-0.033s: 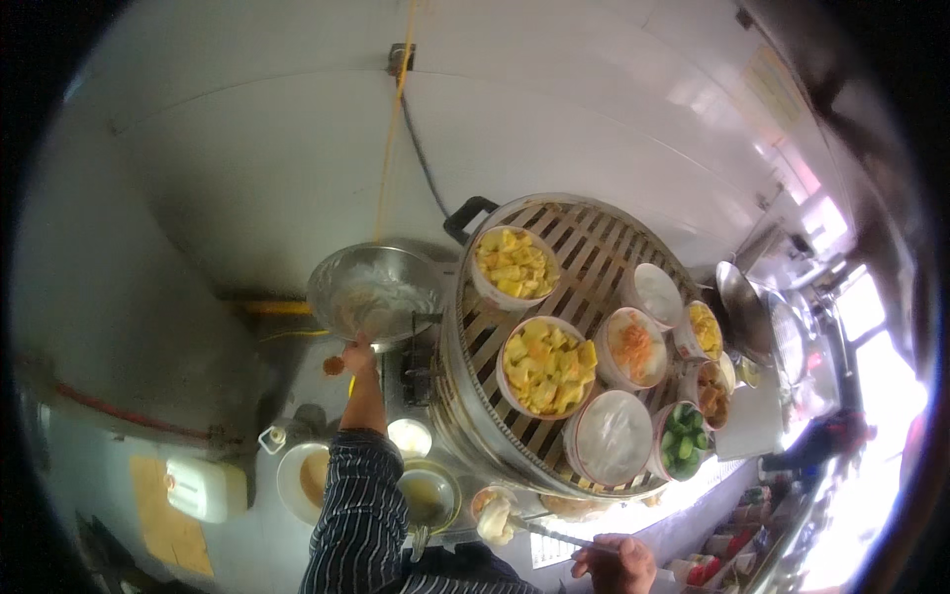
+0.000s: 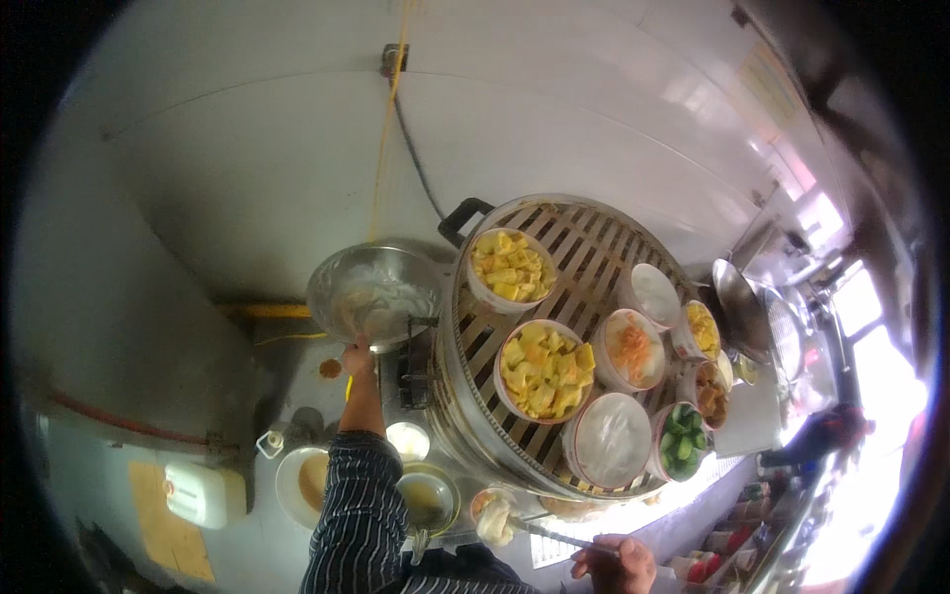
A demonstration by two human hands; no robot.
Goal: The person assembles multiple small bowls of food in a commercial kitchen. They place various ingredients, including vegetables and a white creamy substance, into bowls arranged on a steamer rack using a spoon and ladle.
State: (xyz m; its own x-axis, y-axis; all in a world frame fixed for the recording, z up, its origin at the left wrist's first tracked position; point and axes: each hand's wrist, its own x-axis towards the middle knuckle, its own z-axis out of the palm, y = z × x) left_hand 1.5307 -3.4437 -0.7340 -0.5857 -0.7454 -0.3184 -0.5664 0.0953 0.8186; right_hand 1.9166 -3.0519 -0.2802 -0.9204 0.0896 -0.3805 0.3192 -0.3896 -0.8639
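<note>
A wide metal bowl [image 2: 346, 272] with whitish residue inside sits left of a big round steamer. My left hand [image 2: 358, 358] is closed on the bowl's near rim; its fingertips are partly hidden. Low in the head view, my right hand [image 2: 616, 564] is closed around the dark handle of a long utensil [image 2: 564, 538]. The utensil points left toward a pale, soft-looking lump [image 2: 495, 525], beside a small bowl [image 2: 482, 500] with orange-brown contents. Whether the lump sticks to the utensil is hard to make out.
The slatted steamer top [image 2: 579, 233] carries several bowls, among them yellow chunks [image 2: 544, 369], orange shreds [image 2: 634, 348] and green slices [image 2: 683, 442]. A black handle [image 2: 460, 220] juts from its rim. Lower left stand a white tub [image 2: 293, 480] and a plastic jug [image 2: 208, 493].
The whole view has shifted very slightly. Both hands keep their places and their holds.
</note>
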